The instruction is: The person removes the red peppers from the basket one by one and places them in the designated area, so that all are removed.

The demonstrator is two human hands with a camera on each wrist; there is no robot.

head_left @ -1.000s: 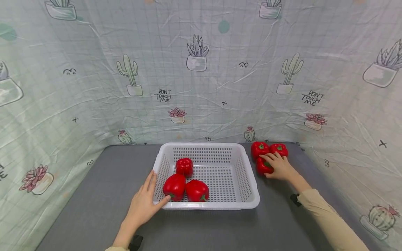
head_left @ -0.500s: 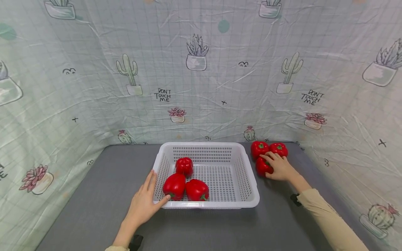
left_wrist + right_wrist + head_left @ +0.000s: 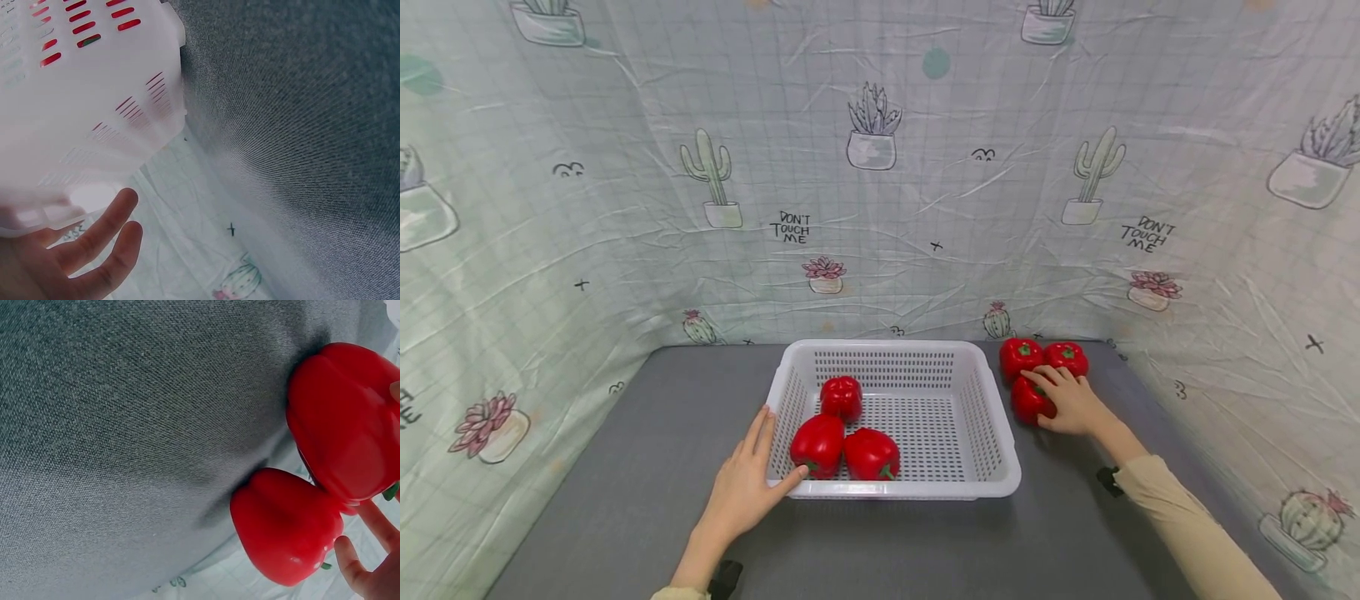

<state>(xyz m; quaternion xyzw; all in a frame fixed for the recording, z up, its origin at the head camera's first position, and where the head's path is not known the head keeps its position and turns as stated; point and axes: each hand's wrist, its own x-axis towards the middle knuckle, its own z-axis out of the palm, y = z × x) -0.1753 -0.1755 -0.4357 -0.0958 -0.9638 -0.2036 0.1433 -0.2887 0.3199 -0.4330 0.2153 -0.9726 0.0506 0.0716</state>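
Observation:
A white plastic basket (image 3: 902, 490) holds three red bell peppers: one toward the back (image 3: 841, 397) and two near its front left corner. My left hand (image 3: 741, 492) rests at that corner, fingers straight along the left rim and thumb over the front rim. In the left wrist view, two fingers (image 3: 112, 250) extend outside the basket wall. To the right of the basket, my right hand (image 3: 1070, 404) grips the nearest red bell pepper (image 3: 1027, 402) of a group of three, fingers over its top and thumb on the near side. Part of that pepper is hidden under the hand.
Behind the gripped pepper sit two more red bell peppers, one at left (image 3: 1020, 355) and one at right (image 3: 1067, 358). The grey tabletop (image 3: 895, 550) is enclosed at the back and sides by a cactus-print cloth (image 3: 895, 208).
My right thumb has slid slightly to the right along the pepper's near side. The left hand, the basket and the peppers stay in place.

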